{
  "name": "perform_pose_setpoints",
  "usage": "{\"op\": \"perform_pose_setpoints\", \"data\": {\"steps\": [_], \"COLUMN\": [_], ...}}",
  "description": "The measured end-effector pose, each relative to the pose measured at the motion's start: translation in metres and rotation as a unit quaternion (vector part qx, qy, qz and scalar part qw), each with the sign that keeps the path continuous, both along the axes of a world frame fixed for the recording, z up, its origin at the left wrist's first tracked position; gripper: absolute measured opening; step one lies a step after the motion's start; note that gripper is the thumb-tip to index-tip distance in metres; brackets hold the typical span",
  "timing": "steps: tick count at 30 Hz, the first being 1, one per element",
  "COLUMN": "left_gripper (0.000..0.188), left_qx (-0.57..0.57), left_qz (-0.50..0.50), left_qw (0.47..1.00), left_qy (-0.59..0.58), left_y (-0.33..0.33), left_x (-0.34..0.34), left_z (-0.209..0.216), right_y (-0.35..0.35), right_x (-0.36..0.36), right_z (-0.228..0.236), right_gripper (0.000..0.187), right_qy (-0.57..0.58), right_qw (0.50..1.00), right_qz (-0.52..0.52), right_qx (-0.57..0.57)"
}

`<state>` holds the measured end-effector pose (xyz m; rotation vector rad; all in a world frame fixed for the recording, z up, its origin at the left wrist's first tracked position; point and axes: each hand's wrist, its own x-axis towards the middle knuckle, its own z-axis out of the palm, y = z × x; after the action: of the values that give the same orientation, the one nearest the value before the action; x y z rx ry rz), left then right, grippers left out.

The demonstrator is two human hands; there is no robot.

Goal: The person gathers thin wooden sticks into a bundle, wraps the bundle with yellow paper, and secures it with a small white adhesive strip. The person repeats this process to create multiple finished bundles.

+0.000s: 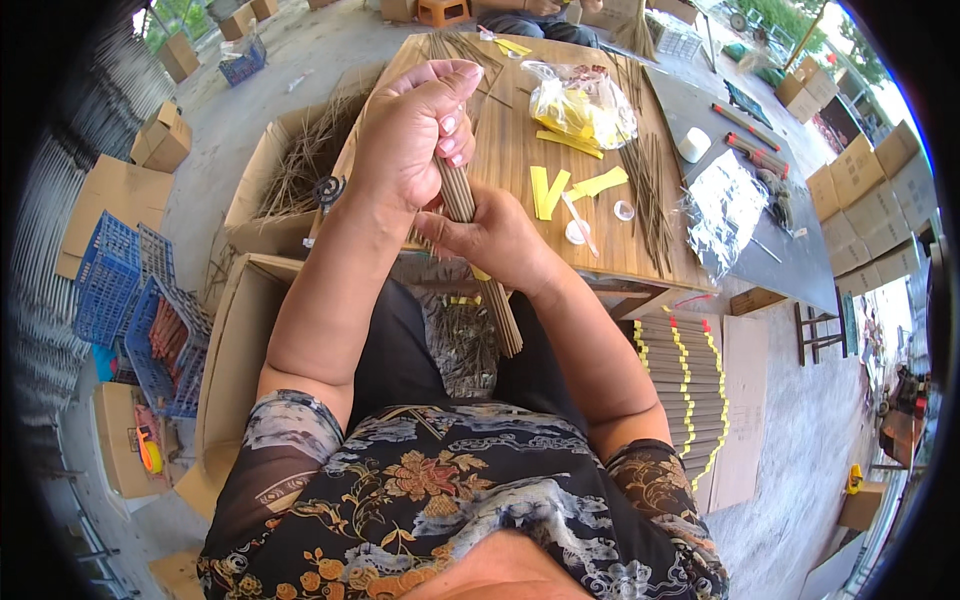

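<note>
One open carton (245,195): loose sticks (310,160), apparently kept within left reach.
Left hand (425,130): clamped high on the stick bundle (458,190), likely gathering it.
Right hand (495,235): closed lower on it, above the lap, seemingly steadying.
Yellow strips (541,195): on the surface (495,150), handy.
Banded bundles (665,385): on cardboard (742,400), probably for tidiness.

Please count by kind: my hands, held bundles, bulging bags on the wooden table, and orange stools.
Bare left hand, bare right hand: 2
Bundle of thin brown sticks: 1
Bulging clear plastic bag, yellow inside: 1
Low orange stool: 1
Total: 5
</note>
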<state>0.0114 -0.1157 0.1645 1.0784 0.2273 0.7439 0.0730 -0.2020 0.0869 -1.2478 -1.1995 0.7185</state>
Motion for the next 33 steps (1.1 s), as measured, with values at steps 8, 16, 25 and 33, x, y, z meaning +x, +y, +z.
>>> {"op": "perform_pose_setpoints", "data": {"steps": [8,16,25,33], "left_gripper": [0.019,0.068,0.048,0.015], "left_qx": [-0.004,0.013,0.332,0.040], "left_qz": [-0.039,-0.070,0.170,0.121], "left_qw": [0.999,0.988,0.919,0.991], "left_qy": [0.002,-0.134,0.128,-0.046], "left_y": [-0.008,0.013,-0.043,-0.040], "left_x": [-0.013,-0.025,-0.036,-0.028], "left_z": [-0.005,0.011,-0.049,-0.019], "right_y": [-0.010,-0.013,-0.007,-0.009], "right_x": [-0.019,-0.023,-0.022,-0.029], "right_z": [0.014,0.017,0.002,0.004], "right_gripper": [0.014,0.011,0.014,0.026], "right_qy": [0.075,0.085,-0.167,-0.169], "right_qw": [0.996,0.995,0.959,0.974], "right_qz": [0.008,0.015,-0.173,-0.151], "right_qx": [-0.040,-0.050,0.151,0.025]}}
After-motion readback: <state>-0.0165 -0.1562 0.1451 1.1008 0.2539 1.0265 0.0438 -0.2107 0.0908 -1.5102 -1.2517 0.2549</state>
